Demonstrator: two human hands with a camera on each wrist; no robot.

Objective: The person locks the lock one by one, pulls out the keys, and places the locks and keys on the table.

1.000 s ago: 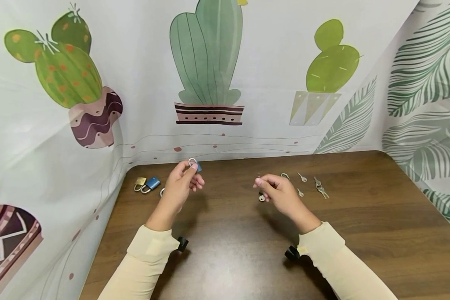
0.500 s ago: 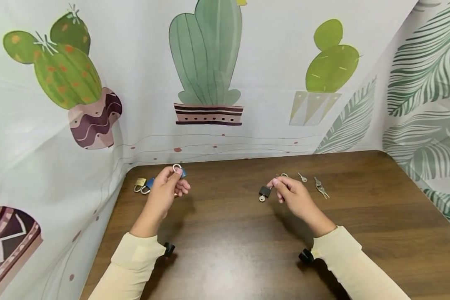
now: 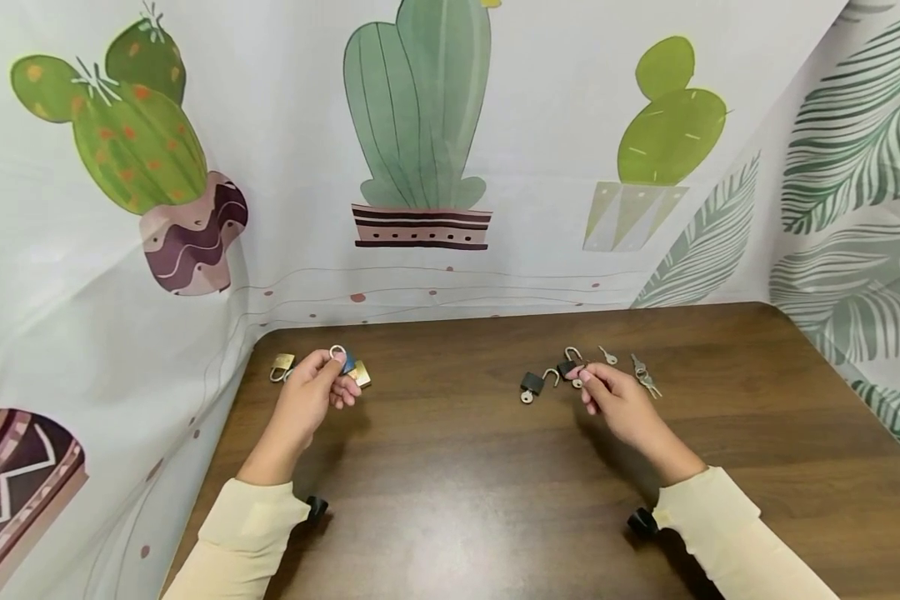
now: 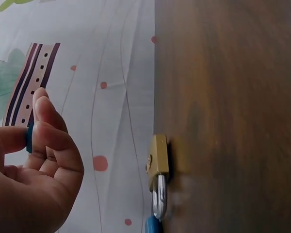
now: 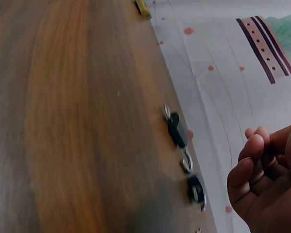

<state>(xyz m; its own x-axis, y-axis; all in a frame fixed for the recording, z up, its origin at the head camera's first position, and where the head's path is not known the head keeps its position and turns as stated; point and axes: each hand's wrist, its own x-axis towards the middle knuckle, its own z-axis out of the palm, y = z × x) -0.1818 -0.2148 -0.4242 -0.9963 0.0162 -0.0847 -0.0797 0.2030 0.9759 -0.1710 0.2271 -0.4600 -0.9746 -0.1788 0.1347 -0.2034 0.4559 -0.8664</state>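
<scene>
Now, over on the left, the left hand point(image 3: 313, 390) has a blue padlock point(image 3: 349, 363) pinched between thumb and fingers, held up above the tabletop point(image 3: 450, 467), its shackle pointing away from the palm. Just past those fingers there's a gold padlock point(image 3: 362, 374), and on the hand's other side a second gold padlock point(image 3: 282, 363) lies near the tabletop's far left corner. Across to the right, the right hand point(image 3: 619, 404) has its thumb and fingertips pressed together; whether something thin sits between them, I can't tell. Right by those fingertips, a black padlock point(image 3: 566, 368) lies with its shackle swung out, and just to the left another black padlock point(image 3: 532, 382), shackle out too, with a key point(image 3: 527, 398) at its lower end. Beyond the right hand, a loose key point(image 3: 608, 356) lies near the far edge, and farther right, a cluster of keys point(image 3: 640, 367).
</scene>
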